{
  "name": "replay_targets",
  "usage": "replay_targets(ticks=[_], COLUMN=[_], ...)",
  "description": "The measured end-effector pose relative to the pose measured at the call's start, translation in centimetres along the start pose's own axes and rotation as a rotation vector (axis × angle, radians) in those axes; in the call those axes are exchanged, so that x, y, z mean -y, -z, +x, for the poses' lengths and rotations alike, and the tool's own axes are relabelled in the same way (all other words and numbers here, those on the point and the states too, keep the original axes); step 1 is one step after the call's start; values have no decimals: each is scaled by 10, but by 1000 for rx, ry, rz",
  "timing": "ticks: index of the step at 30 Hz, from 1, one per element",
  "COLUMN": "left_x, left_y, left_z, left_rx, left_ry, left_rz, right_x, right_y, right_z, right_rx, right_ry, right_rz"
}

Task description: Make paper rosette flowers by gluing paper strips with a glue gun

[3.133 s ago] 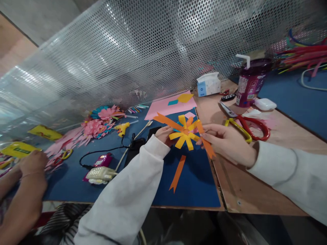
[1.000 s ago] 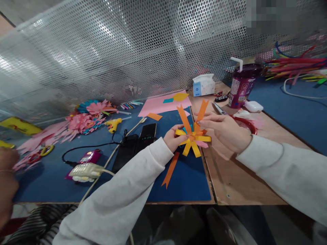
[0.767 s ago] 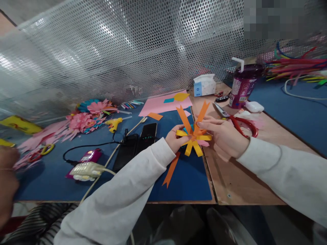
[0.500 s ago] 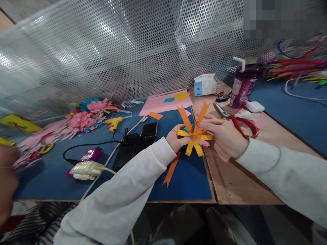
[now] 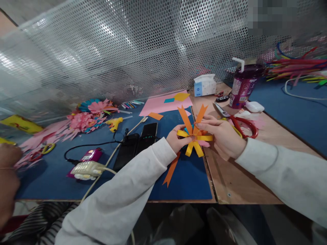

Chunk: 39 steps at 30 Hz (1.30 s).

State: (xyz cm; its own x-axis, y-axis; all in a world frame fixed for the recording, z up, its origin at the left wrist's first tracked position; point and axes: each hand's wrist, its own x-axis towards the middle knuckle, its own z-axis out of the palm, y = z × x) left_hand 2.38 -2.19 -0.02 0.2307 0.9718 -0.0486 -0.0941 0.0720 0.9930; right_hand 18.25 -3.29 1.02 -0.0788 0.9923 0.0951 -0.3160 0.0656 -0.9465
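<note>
Between both hands is a paper flower (image 5: 194, 147) built from yellow and orange strips, some with notched ends. My left hand (image 5: 175, 139) pinches it from the left, thumb pressed near its centre. From the right, my right hand (image 5: 221, 136) grips the base of an upright orange strip (image 5: 201, 114) with thumb and fingers. Bits of blue and pink paper show behind the flower, partly hidden by the fingers. Another notched orange strip (image 5: 171, 172) slants down below my left hand. Red-handled scissors (image 5: 244, 126) lie just beyond my right hand.
A yellow glue gun (image 5: 114, 124), a phone (image 5: 148, 132) and a power strip (image 5: 87, 169) with cables lie left. Pink paper (image 5: 158, 106) is behind. A purple cup (image 5: 244, 86) with a straw and a tissue pack (image 5: 204, 85) stand back right. Another person's hand (image 5: 10, 158) is far left.
The upright orange strip at my right fingers has tilted and dropped slightly. My hands and the flower otherwise stay nearly in place. The other person's hand at far left has shifted a little.
</note>
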Motion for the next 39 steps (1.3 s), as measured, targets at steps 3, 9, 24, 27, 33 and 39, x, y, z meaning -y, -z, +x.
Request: replay_targets(ticks=[3, 9, 24, 27, 33, 39], left_x=[0, 0, -2, -4, -2, -4], left_y=[0, 0, -1, -2, -1, 12], left_z=[1, 2, 1, 1, 0, 1], left_rx=[-38, 6, -31, -40, -3, 21], left_ry=[-15, -47, -72, -49, -30, -218], left_rz=[69, 80, 163, 171, 169, 285], right_x=[0, -2, -6, -6, -4, 5], right_y=[0, 1, 1, 0, -2, 1], right_z=[0, 1, 1, 1, -1, 0], right_rx=[2, -23, -28, -35, -30, -46], right_ry=[-3, 2, 47, 29, -12, 7], right_rz=[-5, -20, -51, -33, 3, -2])
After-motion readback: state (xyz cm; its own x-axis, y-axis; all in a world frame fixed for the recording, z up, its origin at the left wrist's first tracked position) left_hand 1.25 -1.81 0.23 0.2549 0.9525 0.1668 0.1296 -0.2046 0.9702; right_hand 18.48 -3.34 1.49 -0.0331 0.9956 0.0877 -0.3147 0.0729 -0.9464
